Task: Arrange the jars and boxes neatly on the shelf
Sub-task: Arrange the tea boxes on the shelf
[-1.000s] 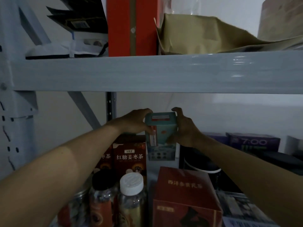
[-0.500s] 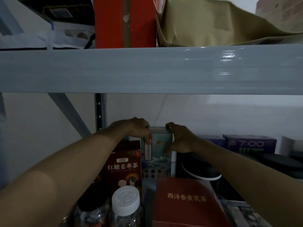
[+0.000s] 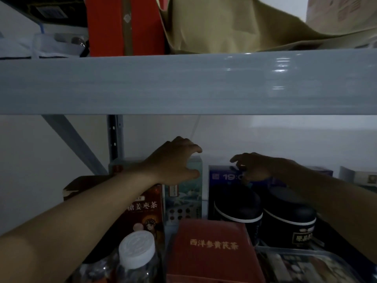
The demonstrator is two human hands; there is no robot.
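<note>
Teal cardboard box (image 3: pixel 184 193), rectangular, standing upright with its long axis vertical and its printed face toward the camera, at the back of the lower shelf between a dark red carton (image 3: pixel 145 209) reading "姜枣茶" and a blue box (image 3: pixel 224 177) marked "19:". Left hand (image 3: pixel 173 162) hovers over its top, fingers spread and curled, gripping nothing; right hand (image 3: pixel 257 166), fingers loosely apart, over two glossy black cylindrical jars (image 3: pixel 238 209). In front, a red carton (image 3: pixel 212 248) reads "西洋参黄芪茶".

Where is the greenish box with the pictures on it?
The greenish box stands at the back of the lower shelf, mid-view, between the dark red tea box and the blue box.
</note>
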